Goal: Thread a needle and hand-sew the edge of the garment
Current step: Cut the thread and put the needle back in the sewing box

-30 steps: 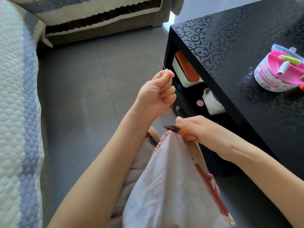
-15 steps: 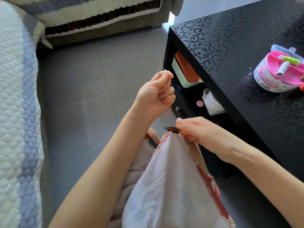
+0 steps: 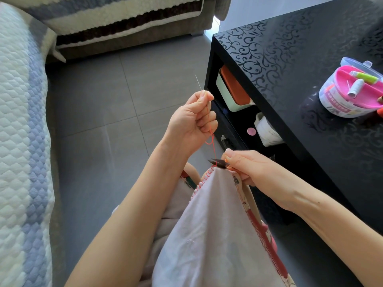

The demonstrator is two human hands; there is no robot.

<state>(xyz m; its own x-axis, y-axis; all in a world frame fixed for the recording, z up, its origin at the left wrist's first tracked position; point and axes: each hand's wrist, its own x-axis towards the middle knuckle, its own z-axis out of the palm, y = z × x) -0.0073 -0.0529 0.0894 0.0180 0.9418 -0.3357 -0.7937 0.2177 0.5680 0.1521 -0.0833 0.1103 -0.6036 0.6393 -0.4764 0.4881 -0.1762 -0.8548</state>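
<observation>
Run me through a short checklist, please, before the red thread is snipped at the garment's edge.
1. The needle is pinched in the left hand, tip up and away: ok.
2. The red thread runs from that hand down to the garment edge: ok.
3. Thread pulled straight: not ok, a small loop hangs below the hand.
4. The snips, held in the right hand, have their blades at the thread: ok.
5. Finishing knot at the edge: cannot tell.
</observation>
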